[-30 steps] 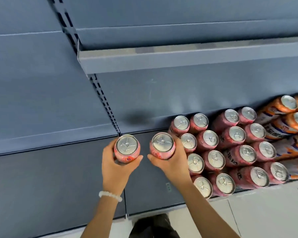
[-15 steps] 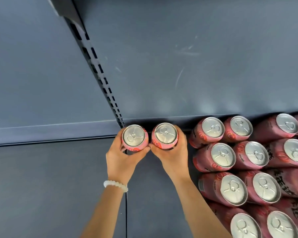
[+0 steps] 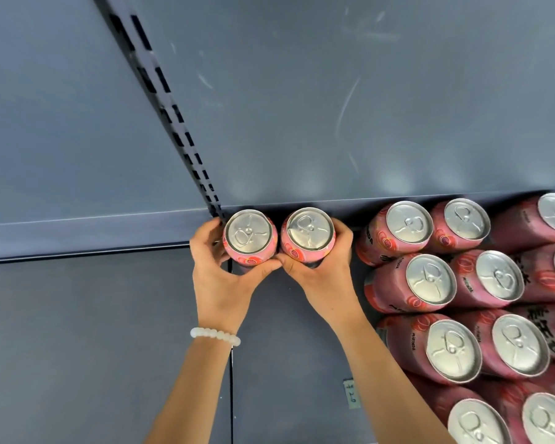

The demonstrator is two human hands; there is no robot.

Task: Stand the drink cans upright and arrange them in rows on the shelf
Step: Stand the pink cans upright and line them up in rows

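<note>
While both cans sit upright at shelf (image 3: 295, 331) back edge, near left corner by slotted upright (image 3: 161, 91), step in hand looks like placement. Pink can block (image 3: 455, 302) fills shelf's right side in rows. Left hand (image 3: 220, 283) fingers curled round left can (image 3: 250, 236); right hand (image 3: 321, 277) fingers curled round right can (image 3: 308, 233). Cans just beside each other. Next: let go w/o tipping, then fill gap toward block.

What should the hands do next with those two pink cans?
Probably let go of them. The left hand grips one pink can and the right hand the other pink can, both upright, side by side against the shelf's back wall, left of the standing rows.
</note>
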